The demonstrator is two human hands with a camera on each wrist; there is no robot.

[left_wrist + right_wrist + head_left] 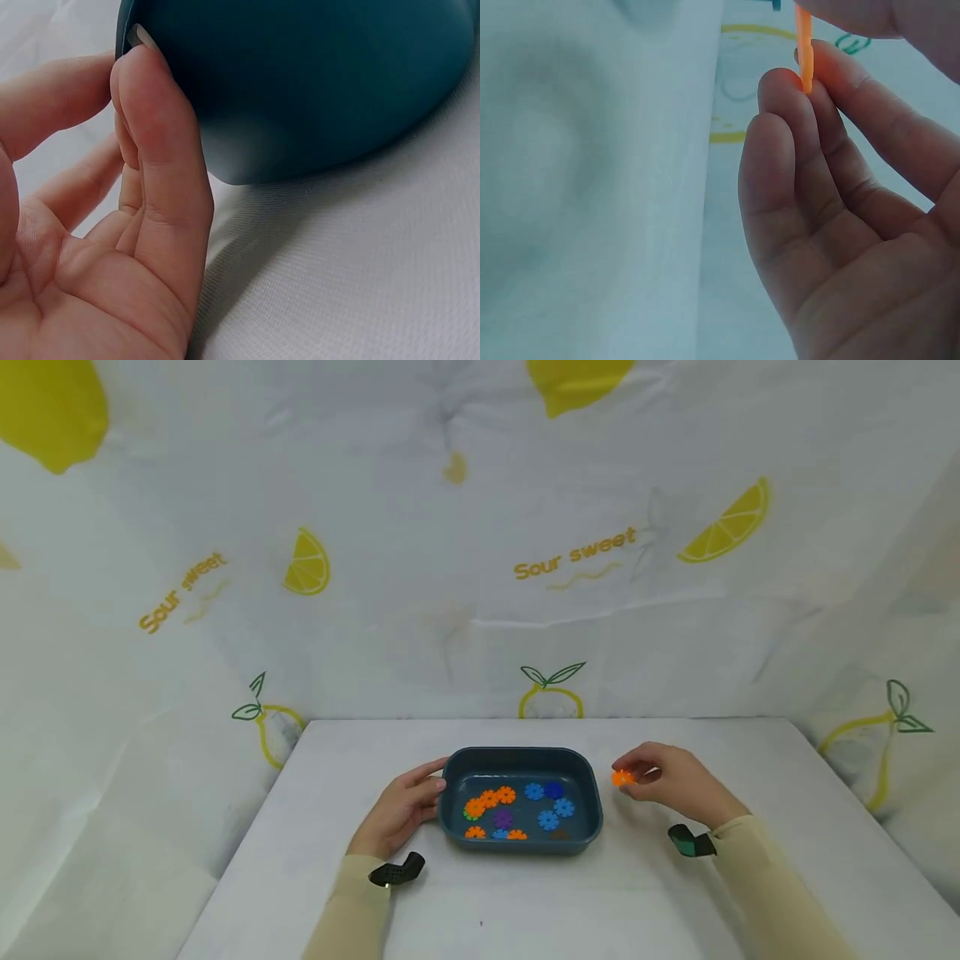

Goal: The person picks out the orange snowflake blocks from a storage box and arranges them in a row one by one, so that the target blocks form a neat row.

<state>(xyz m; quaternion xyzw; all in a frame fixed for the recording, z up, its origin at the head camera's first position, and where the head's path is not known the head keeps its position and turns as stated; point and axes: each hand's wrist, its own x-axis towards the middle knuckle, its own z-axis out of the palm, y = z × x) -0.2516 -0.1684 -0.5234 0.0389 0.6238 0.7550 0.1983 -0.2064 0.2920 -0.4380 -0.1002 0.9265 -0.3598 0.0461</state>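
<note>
A dark blue-green tray [521, 845] stands on the white table, holding several notched plastic snowflake discs, among them orange ones [506, 795], blue ones [548, 820] and a purple one [503, 818]. My left hand [401, 806] grips the tray's left side at the rim; the left wrist view shows bent fingers [161, 127] against the tray wall [315, 82]. To the right of the tray, above the table, my right hand [671, 781] pinches an orange snowflake disc [622, 777] between thumb and fingertips. That disc [805, 52] appears edge-on in the right wrist view.
White cloth covers the table [480, 910]. A white curtain [420, 643] with lemon prints hangs behind and at both sides. Black straps [397, 870] sit at both wrists, over cream sleeves [348, 910].
</note>
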